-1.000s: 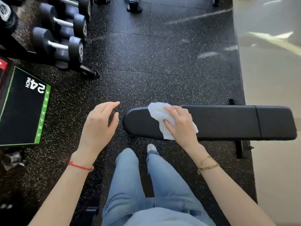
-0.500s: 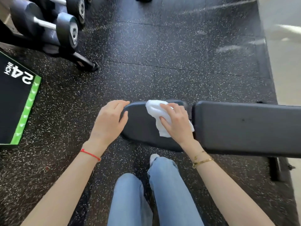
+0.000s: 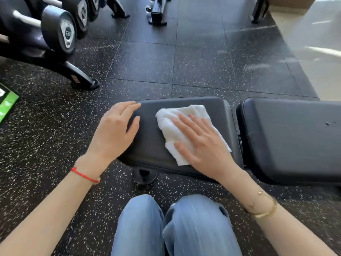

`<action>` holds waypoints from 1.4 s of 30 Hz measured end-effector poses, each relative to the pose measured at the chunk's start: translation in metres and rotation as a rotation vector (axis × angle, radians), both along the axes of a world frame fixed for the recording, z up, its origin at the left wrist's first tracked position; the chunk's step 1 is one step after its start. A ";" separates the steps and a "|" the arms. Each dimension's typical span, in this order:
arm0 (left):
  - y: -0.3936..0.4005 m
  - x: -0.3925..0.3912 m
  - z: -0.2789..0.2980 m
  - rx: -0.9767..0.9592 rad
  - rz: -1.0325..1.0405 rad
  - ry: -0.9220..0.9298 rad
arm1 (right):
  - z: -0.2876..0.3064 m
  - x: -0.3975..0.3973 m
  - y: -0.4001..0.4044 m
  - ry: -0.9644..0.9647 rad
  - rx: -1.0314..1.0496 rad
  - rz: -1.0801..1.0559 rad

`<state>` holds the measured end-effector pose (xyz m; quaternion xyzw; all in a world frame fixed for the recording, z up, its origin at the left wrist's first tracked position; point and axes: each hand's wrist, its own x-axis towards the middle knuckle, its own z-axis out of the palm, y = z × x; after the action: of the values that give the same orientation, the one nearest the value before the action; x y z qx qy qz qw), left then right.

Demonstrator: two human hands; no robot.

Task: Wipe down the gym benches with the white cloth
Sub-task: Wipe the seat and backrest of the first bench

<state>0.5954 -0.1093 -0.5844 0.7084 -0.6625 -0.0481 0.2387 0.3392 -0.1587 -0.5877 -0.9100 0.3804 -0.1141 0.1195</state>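
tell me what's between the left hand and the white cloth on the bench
In the head view, only bare black seat pad lies between the left hand and the white cloth; the right hand presses the cloth flat.

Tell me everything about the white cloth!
The white cloth looks like soft, fluffy towel fabric, folded and a bit rumpled. It lies flat on the black padded bench seat. The right hand presses on it with straight, spread fingers, covering its near right part. The left hand rests on the seat's end, not touching it.

Black padded bench seat [image 3: 147, 143] under crumpled white cloth [image 3: 171, 130], on speckled floor [image 3: 144, 61].
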 end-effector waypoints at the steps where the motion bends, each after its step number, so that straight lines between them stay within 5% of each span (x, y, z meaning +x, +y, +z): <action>1: 0.000 -0.001 -0.003 0.000 0.008 0.008 | 0.000 -0.005 -0.006 0.024 -0.015 -0.042; 6: -0.001 -0.006 -0.010 -0.012 0.076 0.072 | 0.005 0.040 -0.058 0.222 -0.010 -0.189; 12: -0.004 -0.017 -0.020 -0.050 0.184 0.062 | -0.006 0.021 0.004 0.164 -0.032 -0.005; 16: -0.006 -0.017 -0.025 -0.078 0.204 0.063 | -0.007 -0.025 -0.021 0.240 -0.045 -0.177; 20: -0.005 -0.020 -0.027 -0.080 0.233 0.046 | 0.007 0.015 -0.080 0.266 0.025 -0.328; 27: -0.004 -0.021 -0.028 -0.094 0.231 0.047 | -0.006 0.016 0.004 0.183 -0.018 -0.012; 34: -0.005 -0.023 -0.027 -0.094 0.258 0.049 | 0.008 0.000 -0.068 0.244 0.021 -0.283; 42: -0.005 -0.024 -0.025 -0.088 0.261 0.052 | -0.009 -0.003 0.005 0.163 -0.037 -0.033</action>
<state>0.5717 -0.1140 -0.6098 0.7759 -0.5597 -0.0060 0.2910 0.3361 -0.1535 -0.5969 -0.9119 0.4016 -0.0488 0.0693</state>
